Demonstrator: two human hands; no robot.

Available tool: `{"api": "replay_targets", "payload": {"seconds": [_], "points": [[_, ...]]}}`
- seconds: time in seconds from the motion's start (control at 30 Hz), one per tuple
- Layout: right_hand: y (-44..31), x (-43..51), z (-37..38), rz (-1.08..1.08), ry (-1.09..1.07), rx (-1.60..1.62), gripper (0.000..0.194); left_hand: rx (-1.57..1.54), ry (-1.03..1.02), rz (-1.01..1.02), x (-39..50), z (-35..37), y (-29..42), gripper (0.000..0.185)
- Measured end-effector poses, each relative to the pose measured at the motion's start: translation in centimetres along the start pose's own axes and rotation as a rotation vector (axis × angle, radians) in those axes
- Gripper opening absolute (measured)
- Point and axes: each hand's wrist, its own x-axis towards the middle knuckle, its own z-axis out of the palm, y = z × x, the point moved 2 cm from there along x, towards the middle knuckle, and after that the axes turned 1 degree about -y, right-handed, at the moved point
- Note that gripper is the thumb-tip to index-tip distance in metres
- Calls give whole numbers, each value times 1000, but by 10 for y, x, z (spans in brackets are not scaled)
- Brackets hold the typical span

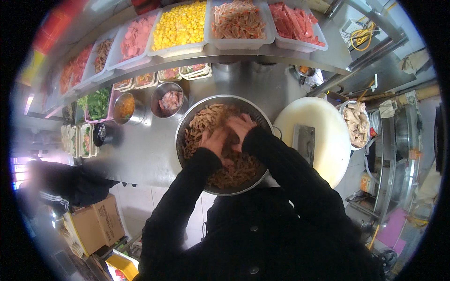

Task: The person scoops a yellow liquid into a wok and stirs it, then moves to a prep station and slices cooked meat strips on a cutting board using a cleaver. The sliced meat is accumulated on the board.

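A large round metal colander (180,140) with perforated walls stands at the front edge of the steel counter, right before me. Brown strips of cooked-looking meat (207,116) fill much of it. Both hands are down among the strips, blurred by motion. My left hand (213,141) is left of the middle, and my right hand (241,127) lies a little farther back and to the right. Several fingers are hidden, so whether either hand grips any strips is unclear.
Right of the colander, a cleaver (303,144) rests on a round white chopping board (327,130). Beyond it stands a bucket of pale meat pieces (355,124). Metal bowls (168,100) sit back left. Overhead, a steel shelf (242,52) carries food tubs. Another person's dark sleeve (77,182) shows at left.
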Motion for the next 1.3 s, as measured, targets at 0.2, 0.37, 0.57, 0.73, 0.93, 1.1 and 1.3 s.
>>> {"api": "replay_targets", "payload": {"seconds": [0.2,0.37,0.57,0.73,0.93,1.1,1.3], "points": [[1,-77,4,-166,32,62,94,-100,96,208,-54,-18,-2,91],[-7,-71,-20,75,-74,-70,121,-169,51,-148,-56,-35,-34,127],[-20,-34,-2,180,-232,32,130,-232,-124,-398,-28,10,-5,147],[-16,-39,10,104,-60,235,116,-466,91,-226,-18,14,20,134],[-27,-49,-8,-88,151,477,98,-510,251,-69,-22,-6,14,119],[-44,-36,-15,-178,140,535,88,-456,361,15,-35,-5,1,112],[-56,-44,-30,-191,217,605,84,-827,247,49,-32,-28,9,104]]}}
